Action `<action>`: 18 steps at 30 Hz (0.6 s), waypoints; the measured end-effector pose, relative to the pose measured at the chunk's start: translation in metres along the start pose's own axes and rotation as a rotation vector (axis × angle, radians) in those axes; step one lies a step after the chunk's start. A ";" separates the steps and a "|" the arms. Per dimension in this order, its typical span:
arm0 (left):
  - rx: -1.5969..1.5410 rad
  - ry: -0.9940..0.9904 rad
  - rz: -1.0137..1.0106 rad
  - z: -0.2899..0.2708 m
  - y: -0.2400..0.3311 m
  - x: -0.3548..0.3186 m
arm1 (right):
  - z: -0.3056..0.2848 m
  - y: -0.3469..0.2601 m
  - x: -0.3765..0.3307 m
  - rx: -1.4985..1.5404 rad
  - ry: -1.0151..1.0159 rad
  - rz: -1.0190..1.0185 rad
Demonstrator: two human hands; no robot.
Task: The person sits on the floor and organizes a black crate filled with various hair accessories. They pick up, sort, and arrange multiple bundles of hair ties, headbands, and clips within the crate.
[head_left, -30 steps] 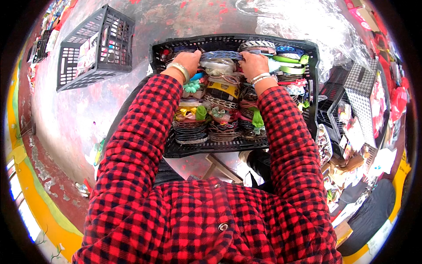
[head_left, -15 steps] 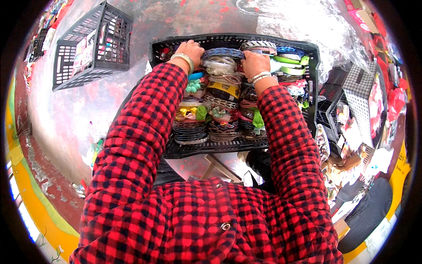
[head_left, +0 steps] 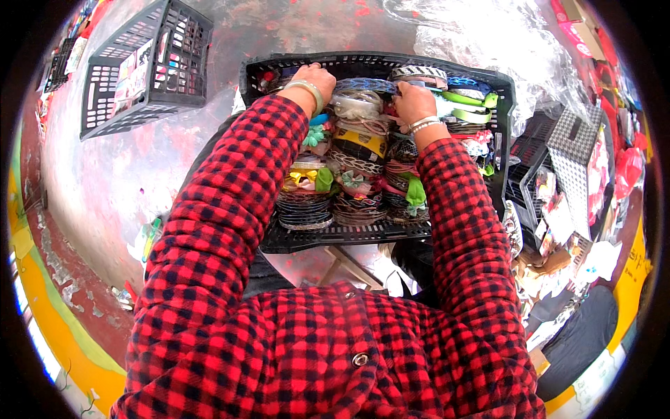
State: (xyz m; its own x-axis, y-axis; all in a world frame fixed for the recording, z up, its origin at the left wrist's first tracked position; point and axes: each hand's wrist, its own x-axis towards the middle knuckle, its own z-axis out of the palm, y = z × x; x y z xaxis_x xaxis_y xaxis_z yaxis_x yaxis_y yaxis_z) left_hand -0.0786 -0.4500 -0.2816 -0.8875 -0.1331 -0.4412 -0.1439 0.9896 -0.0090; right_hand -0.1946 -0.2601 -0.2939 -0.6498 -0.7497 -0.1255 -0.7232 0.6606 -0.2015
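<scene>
A black plastic crate (head_left: 300,241) in front of me is packed with rows of headbands. At its far side a blue patterned headband (head_left: 365,84) spans the gap between my hands. My left hand (head_left: 317,80) is closed at its left end, and my right hand (head_left: 415,103) pinches at its right end; some fingertips are hidden. Beneath it lie clear-wrapped headbands (head_left: 357,105) and a yellow-and-black band (head_left: 363,143). A black-and-white headband (head_left: 419,74) and green headbands (head_left: 469,108) are beside my right hand. Nearer me are dark stacked headbands (head_left: 305,211).
Another black crate (head_left: 145,80), with packaged goods in it, stands at the far left on the floor. Clear plastic sheeting (head_left: 481,52) lies at the far right. A dark crate (head_left: 527,167), a grey checkered box (head_left: 574,146) and loose packaging crowd the right side.
Both hands have shifted slightly to the right, and the blue headband has moved right with them. The crate appears shifted a little to the right too.
</scene>
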 end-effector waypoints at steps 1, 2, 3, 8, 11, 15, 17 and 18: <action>0.006 -0.023 -0.010 -0.003 0.002 0.001 | 0.001 -0.001 0.003 -0.039 -0.015 -0.025; 0.019 -0.041 -0.007 -0.006 0.003 0.001 | 0.003 -0.003 0.004 -0.058 -0.023 -0.013; 0.033 -0.060 -0.004 -0.008 0.005 0.000 | 0.006 -0.004 0.004 -0.077 -0.031 -0.002; 0.008 -0.019 -0.016 -0.003 0.003 -0.001 | 0.025 -0.004 0.004 -0.189 -0.075 -0.052; -0.107 -0.178 -0.095 -0.009 0.003 0.003 | 0.036 -0.003 0.010 -0.168 -0.098 -0.050; -0.209 -0.217 -0.056 -0.026 0.003 0.006 | 0.025 -0.006 0.009 -0.138 -0.094 0.000; -0.190 -0.179 -0.036 -0.024 0.002 0.008 | 0.016 -0.009 0.006 -0.076 -0.146 0.009; -0.268 -0.138 -0.092 -0.021 0.003 0.008 | 0.012 -0.011 0.004 -0.062 -0.154 0.042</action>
State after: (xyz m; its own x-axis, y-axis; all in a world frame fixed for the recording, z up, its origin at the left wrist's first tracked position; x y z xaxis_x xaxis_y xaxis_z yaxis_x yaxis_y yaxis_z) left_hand -0.0957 -0.4492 -0.2660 -0.8004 -0.1941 -0.5671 -0.3471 0.9214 0.1746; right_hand -0.1862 -0.2711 -0.3037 -0.6394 -0.7158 -0.2807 -0.7125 0.6888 -0.1336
